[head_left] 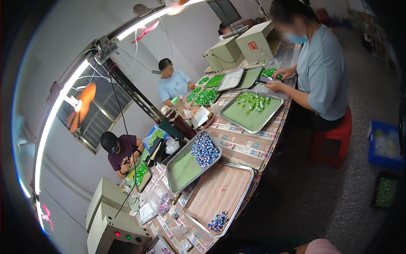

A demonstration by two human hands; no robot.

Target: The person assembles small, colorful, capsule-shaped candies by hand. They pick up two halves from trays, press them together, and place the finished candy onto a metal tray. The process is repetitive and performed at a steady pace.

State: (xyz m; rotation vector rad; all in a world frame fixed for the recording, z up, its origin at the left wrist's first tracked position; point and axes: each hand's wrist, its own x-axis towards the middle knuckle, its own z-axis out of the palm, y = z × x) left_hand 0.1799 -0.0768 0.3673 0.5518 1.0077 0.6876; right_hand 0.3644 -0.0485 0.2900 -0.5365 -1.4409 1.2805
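Neither of my hands shows in the head view. At the bottom edge there is only a bit of skin beside a patch of pink cloth, too cut off to tell which part of me it is. Closest on the table is a metal tray lined with pinkish cloth, with a small heap of blue, white and red beads in its near corner. Overlapping its far side, a second tray with a green lining holds a large pile of similar blue and white pieces.
A clear bag of beads and a beige machine with lit buttons stand left. Farther back is a tray of green pieces. A person on a red stool holds a phone; two co-workers sit across the table. Blue crate right.
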